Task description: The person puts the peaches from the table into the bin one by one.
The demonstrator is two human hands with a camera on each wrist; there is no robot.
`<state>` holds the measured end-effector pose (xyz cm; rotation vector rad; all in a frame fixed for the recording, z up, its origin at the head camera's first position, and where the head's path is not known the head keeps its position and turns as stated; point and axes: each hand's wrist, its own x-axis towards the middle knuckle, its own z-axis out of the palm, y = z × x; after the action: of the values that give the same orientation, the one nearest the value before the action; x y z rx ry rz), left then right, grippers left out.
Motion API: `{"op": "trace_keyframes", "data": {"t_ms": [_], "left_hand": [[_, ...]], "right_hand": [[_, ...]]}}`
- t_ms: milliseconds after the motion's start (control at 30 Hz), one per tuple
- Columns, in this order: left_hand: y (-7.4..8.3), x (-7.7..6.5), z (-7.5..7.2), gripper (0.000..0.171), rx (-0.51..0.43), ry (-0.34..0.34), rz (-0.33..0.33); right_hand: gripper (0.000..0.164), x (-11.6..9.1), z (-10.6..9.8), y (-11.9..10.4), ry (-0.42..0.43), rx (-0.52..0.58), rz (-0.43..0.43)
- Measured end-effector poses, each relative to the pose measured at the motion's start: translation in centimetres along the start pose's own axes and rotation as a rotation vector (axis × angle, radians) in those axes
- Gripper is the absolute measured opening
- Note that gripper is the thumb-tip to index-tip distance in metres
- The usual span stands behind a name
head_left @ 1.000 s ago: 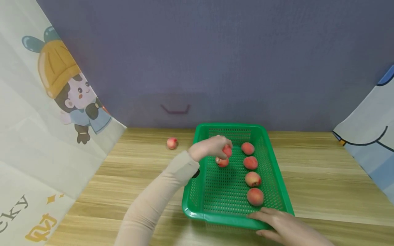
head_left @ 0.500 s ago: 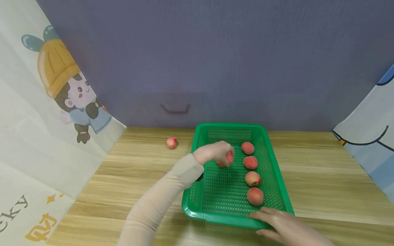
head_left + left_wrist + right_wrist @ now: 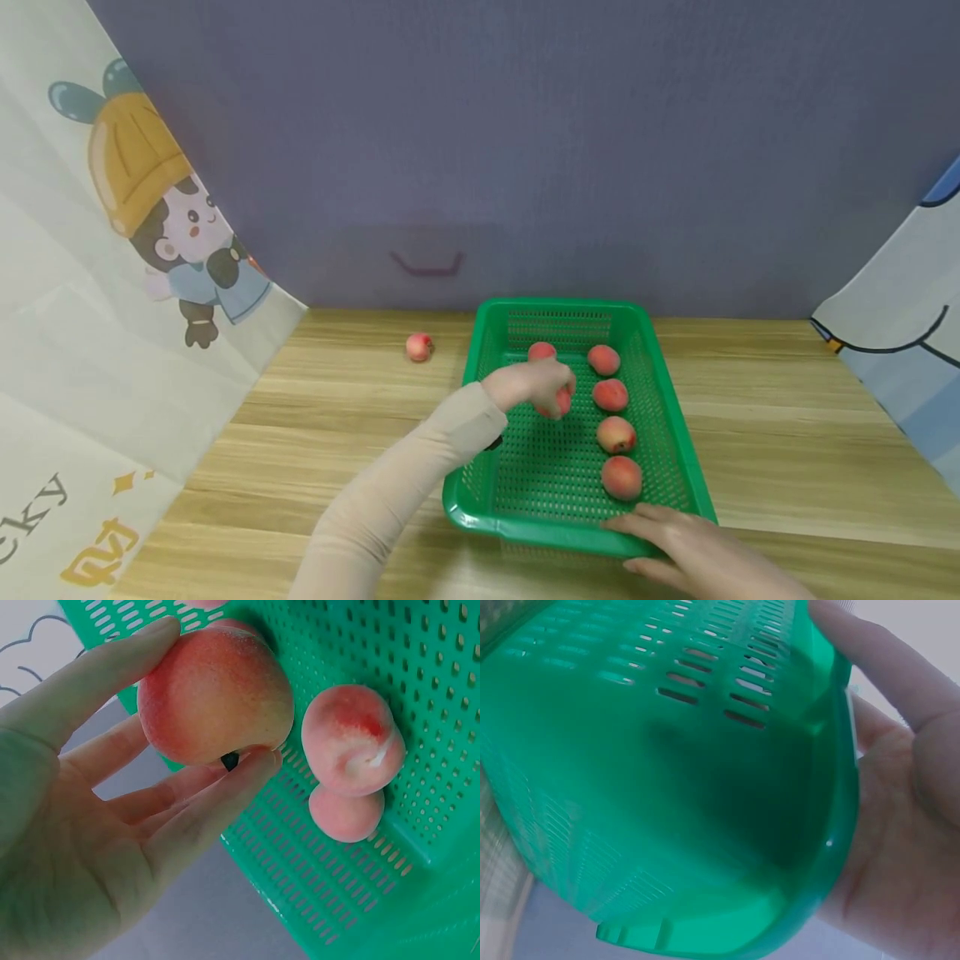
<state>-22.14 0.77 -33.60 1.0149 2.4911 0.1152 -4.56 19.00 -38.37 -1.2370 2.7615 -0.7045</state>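
Note:
My left hand (image 3: pixel 534 385) is over the green basket (image 3: pixel 521 531), in its left half, and grips a red-and-yellow peach (image 3: pixel 214 697) between thumb and fingers. In the left wrist view the stem hollow shows near a fingertip, and two peaches lie beyond: a nearer one (image 3: pixel 352 739) partly covers a farther one (image 3: pixel 346 816). The head view shows that back-left peach (image 3: pixel 542 351); my hand mostly hides the other. At the basket's front right corner, my right hand (image 3: pixel 686 546) holds the rim (image 3: pixel 847 795), thumb outside and fingers over it.
Along the basket's right side several peaches (image 3: pixel 617 434) form a row from back to front. A single peach (image 3: pixel 419 347) lies on the wooden table (image 3: pixel 360 400), left of the basket. A dark grey cloth (image 3: pixel 562 167) stands upright behind; printed cloths hang at both sides.
My left hand has moved toward the front of the basket and slightly right with the peach, uncovering the back-left peach. The right hand has stayed on the rim.

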Motion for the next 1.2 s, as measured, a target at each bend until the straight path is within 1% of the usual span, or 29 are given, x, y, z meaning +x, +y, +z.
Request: {"op": "trace_keyframes", "data": {"t_ms": [200,367,600,733,1000,1200], "left_hand": [[0.2,0.3,0.5,0.039,0.020,-0.022,-0.012],[0.1,0.4,0.9,0.038,0.023,-0.033,-0.039],[0.1,0.7,1.5,0.035,0.057,-0.029,-0.031],[0.1,1.0,2.0,0.036,0.059,-0.038,-0.046],[0.4,1.1,2.2,0.029,0.130,-0.042,-0.085],[0.4,1.1,2.4,0.014,0.124,-0.063,-0.098]], "right_hand": [[0.038,0.0,0.0,-0.1,-0.012,-0.012,0.020],[0.038,0.0,0.0,-0.1,-0.022,-0.014,0.036],[0.038,0.0,0.0,-0.1,-0.020,-0.007,0.030],[0.038,0.0,0.1,-0.1,-0.019,-0.005,0.022],[0.038,0.0,0.1,0.1,-0.005,-0.013,0.005],[0.037,0.0,0.1,0.1,0.002,-0.010,-0.007]]}}
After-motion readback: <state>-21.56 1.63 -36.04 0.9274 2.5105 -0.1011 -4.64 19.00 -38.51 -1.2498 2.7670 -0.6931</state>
